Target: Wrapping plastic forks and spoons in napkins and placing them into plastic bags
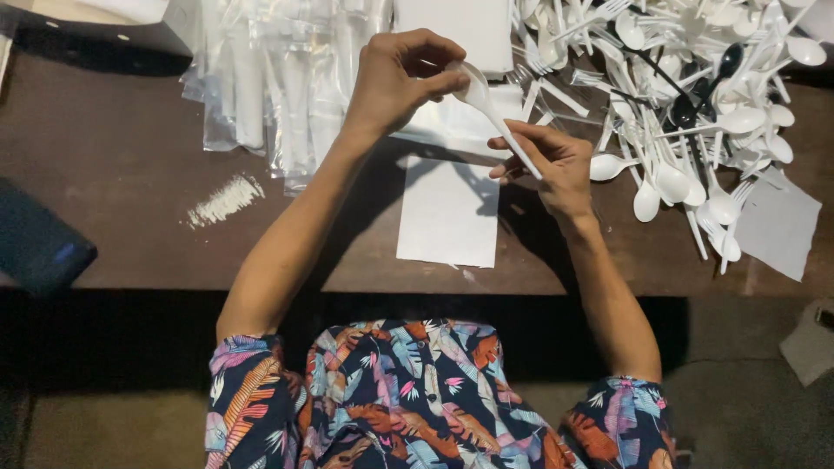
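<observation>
My left hand [400,78] pinches the bowl end of a white plastic spoon [493,113] above the brown table [122,165]. My right hand [552,161] grips the same spoon's handle lower down. Both hands hold it over a white paper sheet [447,213] lying flat near the table's front edge. A stack of white napkins [452,30] sits just beyond my left hand.
A big heap of white plastic spoons and forks [695,104], with a few black ones, fills the right back. Clear plastic sleeves [261,78] lie at the back left. A dark blue object [35,243] rests at the left edge, a grey paper [777,221] at right.
</observation>
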